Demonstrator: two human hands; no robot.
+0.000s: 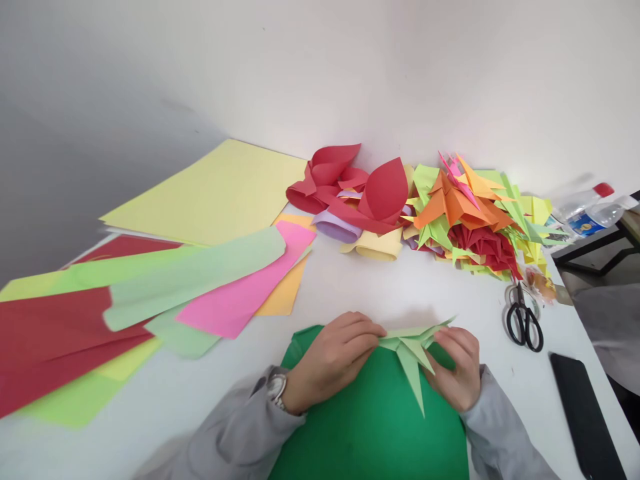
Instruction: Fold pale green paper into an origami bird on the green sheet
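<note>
A pale green folded paper piece (411,357) with several pointed tips is held between my two hands. My left hand (340,357) pinches its left end, fingers bent over and the thumb mostly hidden. At the right end, my right hand (455,363) grips it between thumb and fingers, with a thin tip poking out above. Below the hands lies a large dark green sheet (370,427), its upper left corner curled. One long point of the folded paper hangs down over this sheet.
Coloured sheets (200,287) spread across the left, beside a large yellow sheet (210,193). Curled red paper shapes (385,193) and a heap of folded paper pieces (465,213) line the wall. Black-handled scissors (524,320), a black phone (587,413) and plastic bottles (593,217) are at the right.
</note>
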